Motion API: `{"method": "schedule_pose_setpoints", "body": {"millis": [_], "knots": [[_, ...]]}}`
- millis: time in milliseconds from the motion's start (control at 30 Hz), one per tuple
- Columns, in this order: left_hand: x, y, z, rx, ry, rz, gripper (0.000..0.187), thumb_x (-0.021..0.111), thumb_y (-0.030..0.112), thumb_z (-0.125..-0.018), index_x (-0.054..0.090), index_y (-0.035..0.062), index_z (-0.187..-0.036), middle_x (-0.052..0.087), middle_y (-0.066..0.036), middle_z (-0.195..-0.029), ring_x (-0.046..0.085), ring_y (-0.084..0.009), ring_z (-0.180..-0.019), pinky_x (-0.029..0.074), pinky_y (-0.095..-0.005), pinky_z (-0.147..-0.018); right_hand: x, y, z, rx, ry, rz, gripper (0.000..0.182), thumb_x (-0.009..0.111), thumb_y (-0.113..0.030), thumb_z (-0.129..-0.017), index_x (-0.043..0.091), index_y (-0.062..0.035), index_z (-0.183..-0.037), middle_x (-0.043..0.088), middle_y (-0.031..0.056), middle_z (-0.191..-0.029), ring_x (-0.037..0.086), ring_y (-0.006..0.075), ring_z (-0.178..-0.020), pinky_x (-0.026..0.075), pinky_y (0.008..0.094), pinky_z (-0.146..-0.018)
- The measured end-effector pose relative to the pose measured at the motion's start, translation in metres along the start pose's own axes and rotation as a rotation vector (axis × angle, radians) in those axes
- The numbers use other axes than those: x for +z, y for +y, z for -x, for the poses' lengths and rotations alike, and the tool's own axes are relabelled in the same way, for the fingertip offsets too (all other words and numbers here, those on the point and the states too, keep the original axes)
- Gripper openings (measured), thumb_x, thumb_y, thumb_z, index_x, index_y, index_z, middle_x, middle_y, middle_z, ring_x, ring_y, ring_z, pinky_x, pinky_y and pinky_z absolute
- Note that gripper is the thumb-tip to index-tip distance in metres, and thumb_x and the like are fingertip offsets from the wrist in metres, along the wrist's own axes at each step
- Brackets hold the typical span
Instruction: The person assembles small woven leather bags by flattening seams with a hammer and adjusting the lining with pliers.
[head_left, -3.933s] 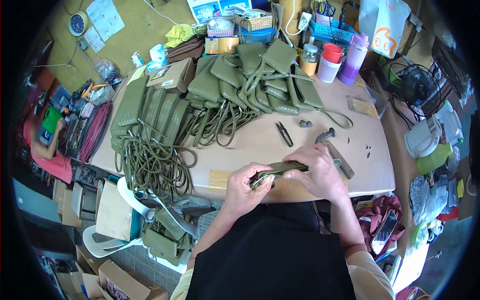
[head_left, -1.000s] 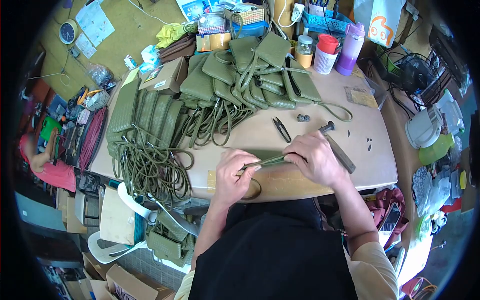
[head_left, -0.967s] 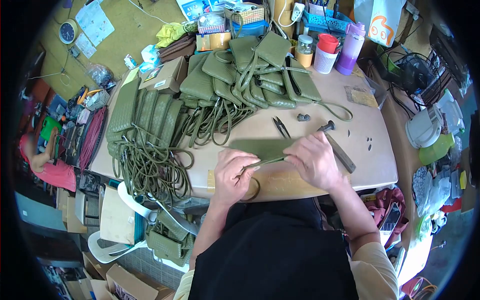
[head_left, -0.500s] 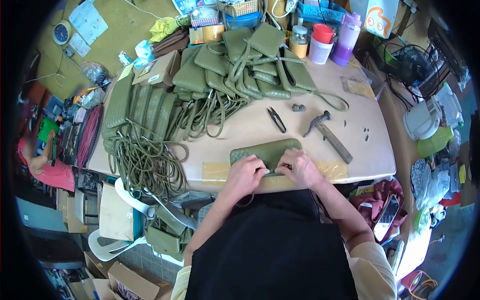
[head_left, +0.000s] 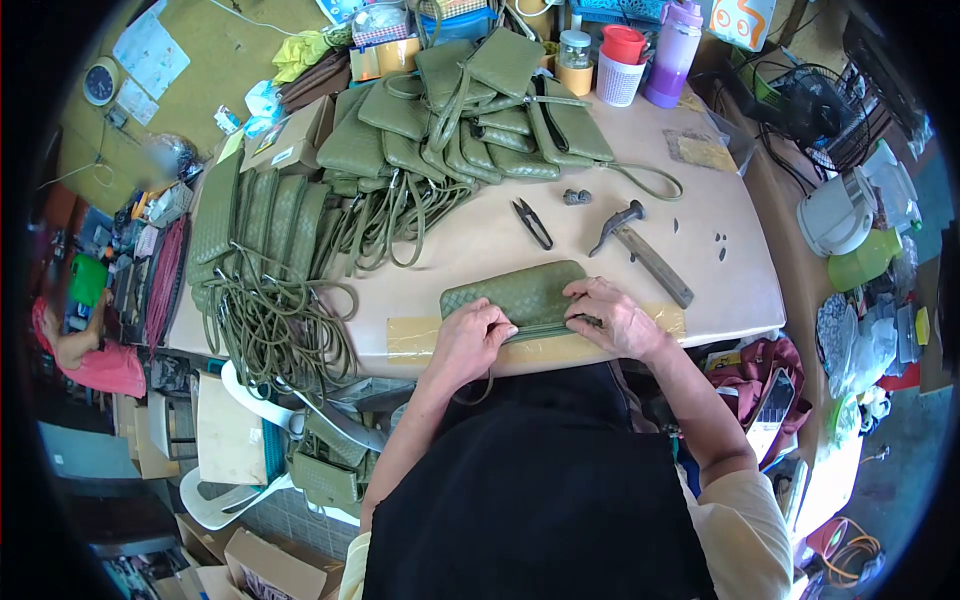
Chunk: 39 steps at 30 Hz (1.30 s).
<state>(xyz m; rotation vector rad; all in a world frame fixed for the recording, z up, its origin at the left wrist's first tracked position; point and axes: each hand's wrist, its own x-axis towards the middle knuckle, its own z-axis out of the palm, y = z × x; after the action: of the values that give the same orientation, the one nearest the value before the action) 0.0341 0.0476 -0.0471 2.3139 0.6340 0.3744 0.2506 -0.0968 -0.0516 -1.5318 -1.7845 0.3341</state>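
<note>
An olive-green pouch [head_left: 515,292] with a woven pattern lies near the table's front edge, its zip edge towards me. My left hand [head_left: 468,342] pinches its near left corner between thumb and fingers. At the right end, my right hand [head_left: 615,320] grips the same edge with curled fingers. A thin strap hangs below my left hand. Beyond the pouch lie small black thread snips [head_left: 533,224] and a hammer [head_left: 643,252] with a wooden handle. A small dark grey lump [head_left: 577,197] sits between them, farther back.
Stacked green pouches [head_left: 450,130] fill the table's back left. More pouches [head_left: 262,215] stand at the left, their straps [head_left: 280,335] hanging over the edge. A purple bottle [head_left: 673,55] and a red-lidded cup [head_left: 621,65] stand behind. A person in pink [head_left: 100,365] is at far left.
My hands have moved apart along the pouch's zip edge, the left towards its left end and the right towards its right. More of the edge shows between them. The view has shifted slightly.
</note>
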Motion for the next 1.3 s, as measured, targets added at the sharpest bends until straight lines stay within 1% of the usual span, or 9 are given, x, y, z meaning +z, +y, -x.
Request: {"method": "schedule_pose_setpoints", "body": {"millis": [133,333,567,767,867,967,1067,1200,1300], "knots": [[0.001,-0.003,0.001,0.024,0.008,0.0,0.015,0.068,0.013,-0.082,0.063,-0.0004,-0.078,0.055,-0.011,-0.072,0.056,-0.03,-0.071,0.044,-0.0395,-0.066,-0.001,0.01,0.015,0.012,0.068,-0.01,0.016,0.072,-0.007,-0.077,0.067,-0.0008,-0.092,0.064,0.0149,-0.118,0.064,0.0301,-0.095,0.054,0.0362,-0.08],[-0.001,-0.003,0.001,0.014,0.006,0.027,0.014,0.068,0.013,-0.082,0.063,-0.0005,-0.08,0.056,-0.012,-0.073,0.057,-0.0307,-0.071,0.044,-0.0399,-0.067,-0.008,0.017,0.016,0.047,0.03,-0.08,0.02,0.068,-0.002,-0.077,0.068,0.0028,-0.096,0.066,0.0173,-0.115,0.069,0.0278,-0.082,0.056,0.0335,-0.07],[-0.007,-0.002,-0.001,-0.035,-0.063,0.023,0.014,0.066,0.014,-0.084,0.065,0.0006,-0.08,0.058,-0.013,-0.076,0.059,-0.0318,-0.077,0.045,-0.041,-0.07,-0.015,0.016,0.015,0.065,0.011,-0.196,0.022,0.063,0.003,-0.074,0.069,0.0042,-0.095,0.066,0.0208,-0.115,0.069,0.0246,-0.082,0.055,0.0317,-0.069],[-0.007,-0.008,0.0,0.037,-0.063,0.061,0.011,0.063,0.012,-0.085,0.065,0.0013,-0.082,0.06,-0.013,-0.078,0.059,-0.0322,-0.079,0.046,-0.0414,-0.072,-0.019,0.015,0.016,0.14,-0.06,-0.252,0.03,0.057,0.005,-0.074,0.069,0.0037,-0.102,0.063,0.0194,-0.122,0.069,0.0292,-0.091,0.055,0.034,-0.079],[-0.006,-0.009,-0.002,0.022,-0.083,0.033,0.01,0.062,0.011,-0.085,0.065,0.0012,-0.082,0.06,-0.013,-0.079,0.06,-0.0322,-0.08,0.047,-0.0411,-0.073,-0.021,0.018,0.012,0.103,-0.085,-0.175,0.028,0.055,0.006,-0.074,0.068,0.0044,-0.099,0.064,0.0194,-0.12,0.069,0.0292,-0.091,0.055,0.0334,-0.08],[-0.005,-0.007,-0.002,0.008,-0.071,0.021,0.01,0.062,0.011,-0.085,0.065,0.0011,-0.083,0.062,-0.013,-0.079,0.061,-0.0321,-0.081,0.047,-0.041,-0.075,-0.021,0.014,0.003,0.239,-0.017,-0.371,0.019,0.058,0.004,-0.076,0.068,0.0037,-0.092,0.067,0.0176,-0.111,0.068,0.0298,-0.087,0.054,0.0339,-0.076],[-0.002,-0.003,-0.002,0.012,-0.028,0.001,0.01,0.063,0.01,-0.084,0.065,0.0014,-0.082,0.063,-0.014,-0.079,0.061,-0.0323,-0.081,0.048,-0.0415,-0.075,-0.008,-0.02,-0.023,0.208,0.122,-0.11,0.007,0.064,0.001,-0.08,0.067,0.0022,-0.086,0.067,0.0138,-0.086,0.065,0.0265,-0.08,0.051,0.0332,-0.069],[0.0,-0.003,-0.004,-0.024,-0.035,-0.023,0.009,0.063,0.01,-0.083,0.065,0.0016,-0.08,0.063,-0.015,-0.078,0.061,-0.0327,-0.081,0.048,-0.0424,-0.074,0.015,-0.017,-0.034,0.046,0.156,0.03,0.007,0.065,0.0,-0.078,0.066,0.0013,-0.084,0.065,0.0143,-0.083,0.063,0.0301,-0.076,0.05,0.0373,-0.068],[0.0,-0.004,-0.003,0.03,-0.005,-0.003,0.009,0.063,0.01,-0.083,0.065,0.0015,-0.08,0.062,-0.016,-0.076,0.061,-0.034,-0.077,0.049,-0.0429,-0.072,0.011,-0.006,-0.042,0.158,0.167,0.041,0.006,0.066,-0.001,-0.076,0.066,0.0005,-0.082,0.064,0.0132,-0.081,0.062,0.0314,-0.076,0.05,0.0398,-0.068]]}}
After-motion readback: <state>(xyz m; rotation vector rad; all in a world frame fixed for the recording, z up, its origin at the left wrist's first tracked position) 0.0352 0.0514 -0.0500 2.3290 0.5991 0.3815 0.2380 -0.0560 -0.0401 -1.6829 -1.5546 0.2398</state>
